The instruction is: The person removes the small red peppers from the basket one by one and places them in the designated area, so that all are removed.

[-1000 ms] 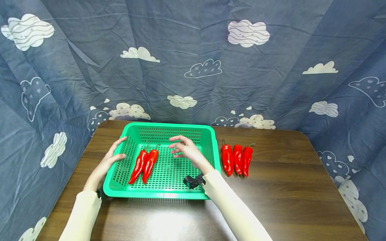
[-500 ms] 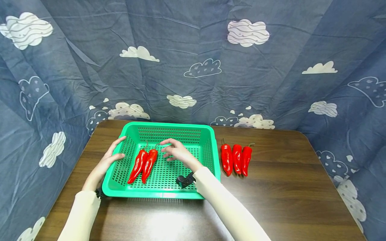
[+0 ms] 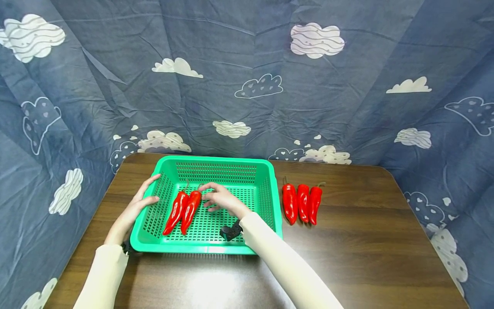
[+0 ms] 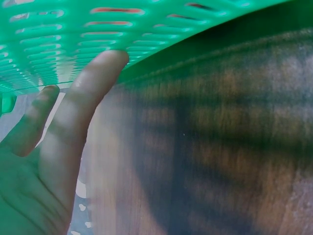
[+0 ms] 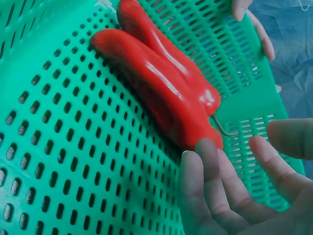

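Observation:
In the head view two red peppers lie side by side in the left half of a green basket [image 3: 208, 249], a left one [image 3: 176, 213] and a right one [image 3: 191, 212]. My right hand [image 3: 224, 201] reaches into the basket beside the stem end of the right pepper, fingers spread and slightly bent, holding nothing. The right wrist view shows its fingertips close to that pepper [image 5: 151, 73]; whether they touch it I cannot tell. My left hand [image 3: 133, 210] rests on the basket's left rim, and in the left wrist view its fingers [image 4: 83, 98] lie against the slotted wall.
Three more red peppers, a left [image 3: 290, 204], a middle [image 3: 303, 203] and a right one [image 3: 315, 204], lie on the wooden table [image 3: 366, 240] just right of the basket. Behind the table hangs a blue curtain [image 3: 216, 103] with a cloud pattern.
My right hand has moved left across the basket, up to the right pepper of the pair. My left hand keeps its place on the rim, and the peppers lie as before.

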Motion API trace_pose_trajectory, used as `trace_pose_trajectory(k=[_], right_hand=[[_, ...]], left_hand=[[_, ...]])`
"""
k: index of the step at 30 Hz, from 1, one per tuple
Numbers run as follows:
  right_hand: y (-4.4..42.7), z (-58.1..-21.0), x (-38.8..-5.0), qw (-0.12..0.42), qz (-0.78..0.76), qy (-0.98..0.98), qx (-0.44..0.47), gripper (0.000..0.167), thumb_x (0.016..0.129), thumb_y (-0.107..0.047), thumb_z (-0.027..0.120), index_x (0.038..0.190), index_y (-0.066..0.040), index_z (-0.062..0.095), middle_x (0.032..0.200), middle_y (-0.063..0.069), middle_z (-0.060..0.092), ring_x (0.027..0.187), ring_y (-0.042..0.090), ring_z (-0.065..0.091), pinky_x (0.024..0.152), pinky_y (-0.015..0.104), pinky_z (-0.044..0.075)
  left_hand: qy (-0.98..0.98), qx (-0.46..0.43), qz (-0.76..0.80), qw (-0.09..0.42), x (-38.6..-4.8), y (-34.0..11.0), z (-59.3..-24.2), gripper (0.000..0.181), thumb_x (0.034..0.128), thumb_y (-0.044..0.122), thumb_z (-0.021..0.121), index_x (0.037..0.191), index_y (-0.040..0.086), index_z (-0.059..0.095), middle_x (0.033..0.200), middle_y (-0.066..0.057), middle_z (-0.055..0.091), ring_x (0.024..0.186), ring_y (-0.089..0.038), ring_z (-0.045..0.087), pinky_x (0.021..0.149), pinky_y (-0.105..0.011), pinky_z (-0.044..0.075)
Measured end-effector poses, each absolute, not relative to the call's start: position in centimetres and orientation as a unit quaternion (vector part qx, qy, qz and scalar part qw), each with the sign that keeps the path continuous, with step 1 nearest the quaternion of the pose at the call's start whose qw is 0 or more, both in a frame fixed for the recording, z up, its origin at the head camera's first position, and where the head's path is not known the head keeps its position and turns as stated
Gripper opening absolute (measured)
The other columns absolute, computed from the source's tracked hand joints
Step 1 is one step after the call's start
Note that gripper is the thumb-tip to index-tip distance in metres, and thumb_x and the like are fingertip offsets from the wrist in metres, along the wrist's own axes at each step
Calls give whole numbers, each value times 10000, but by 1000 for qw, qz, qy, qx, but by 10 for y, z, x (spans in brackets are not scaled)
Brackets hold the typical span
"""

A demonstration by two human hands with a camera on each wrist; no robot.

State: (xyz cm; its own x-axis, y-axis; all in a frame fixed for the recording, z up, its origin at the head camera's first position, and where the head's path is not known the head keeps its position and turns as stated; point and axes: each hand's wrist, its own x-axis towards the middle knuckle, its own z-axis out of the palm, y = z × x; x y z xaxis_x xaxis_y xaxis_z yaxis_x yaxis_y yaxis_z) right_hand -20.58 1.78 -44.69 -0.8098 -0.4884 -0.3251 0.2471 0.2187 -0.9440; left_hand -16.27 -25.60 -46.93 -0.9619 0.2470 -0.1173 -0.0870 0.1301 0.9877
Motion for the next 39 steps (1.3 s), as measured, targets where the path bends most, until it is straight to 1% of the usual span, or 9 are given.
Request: trace_pose_trajectory(k=[5, 10, 15, 20, 23, 26, 29, 35, 39], right_hand=[[14, -449, -208, 308, -614, 723, -73, 350, 928, -24, 518, 1277, -21, 549, 1094, 189, 599, 966, 393, 600, 793, 474, 515], [8, -452, -210, 326, -604, 724, -70, 371, 925, 1, 509, 1291, -44, 550, 1101, 156, 593, 998, 385, 591, 824, 486, 497], [0, -455, -209, 340, -588, 730, -75, 403, 924, 8, 503, 1318, -68, 543, 1127, 127, 594, 1038, 373, 581, 842, 490, 483], [-7, -458, -207, 337, -578, 740, -70, 424, 902, 16, 515, 1309, -91, 571, 1091, 95, 607, 939, 326, 588, 803, 466, 497], [-11, -460, -206, 335, -573, 745, -66, 439, 886, 25, 516, 1299, -102, 592, 1053, 70, 606, 872, 277, 568, 785, 439, 504], [-12, -459, -205, 334, -569, 749, -62, 446, 874, 36, 512, 1290, -96, 605, 1002, 58, 599, 827, 243, 536, 791, 428, 504], [-13, -458, -204, 330, -570, 750, -58, 434, 876, 36, 507, 1281, -80, 612, 1009, 63, 596, 824, 224, 519, 818, 427, 501], [-12, -458, -204, 305, -583, 751, -55, 379, 873, 35, 518, 1222, -40, 645, 1046, 79, 627, 835, 211, 561, 838, 437, 501], [-12, -459, -204, 281, -597, 750, -57, 316, 882, 23, 539, 1170, -2, 666, 1078, 102, 645, 843, 209, 594, 841, 441, 499]], left_hand=[[738, 52, 660, 129, -163, -256, -469, 639, 991, 163, 450, 1530, 338, 156, 1557, -95, 39, 1247, -300, 325, 868, -331, 431], [731, 51, 668, 133, -162, -257, -469, 633, 992, 160, 445, 1528, 337, 161, 1532, -109, 103, 1208, -274, 375, 864, -336, 445], [736, 52, 662, 130, -163, -257, -469, 635, 991, 162, 445, 1528, 343, 160, 1545, -89, 75, 1241, -302, 338, 877, -344, 429], [743, 52, 655, 130, -163, -256, -469, 647, 985, 160, 449, 1533, 327, 147, 1555, -90, 37, 1287, -342, 274, 895, -375, 392], [741, 51, 657, 131, -163, -256, -468, 647, 985, 159, 448, 1533, 327, 147, 1553, -91, 42, 1276, -345, 290, 890, -363, 404], [739, 49, 659, 132, -163, -257, -469, 640, 988, 164, 444, 1531, 335, 152, 1549, -91, 53, 1254, -336, 315, 878, -348, 422], [739, 52, 659, 129, -163, -256, -468, 644, 987, 160, 445, 1532, 334, 149, 1553, -91, 45, 1248, -330, 321, 869, -340, 430], [734, 54, 665, 129, -162, -256, -469, 635, 990, 148, 443, 1528, 339, 166, 1546, -100, 47, 1178, -284, 410, 843, -349, 466], [732, 54, 666, 129, -162, -256, -470, 632, 989, 149, 441, 1525, 346, 172, 1543, -107, 50, 1170, -267, 417, 845, -345, 466]])
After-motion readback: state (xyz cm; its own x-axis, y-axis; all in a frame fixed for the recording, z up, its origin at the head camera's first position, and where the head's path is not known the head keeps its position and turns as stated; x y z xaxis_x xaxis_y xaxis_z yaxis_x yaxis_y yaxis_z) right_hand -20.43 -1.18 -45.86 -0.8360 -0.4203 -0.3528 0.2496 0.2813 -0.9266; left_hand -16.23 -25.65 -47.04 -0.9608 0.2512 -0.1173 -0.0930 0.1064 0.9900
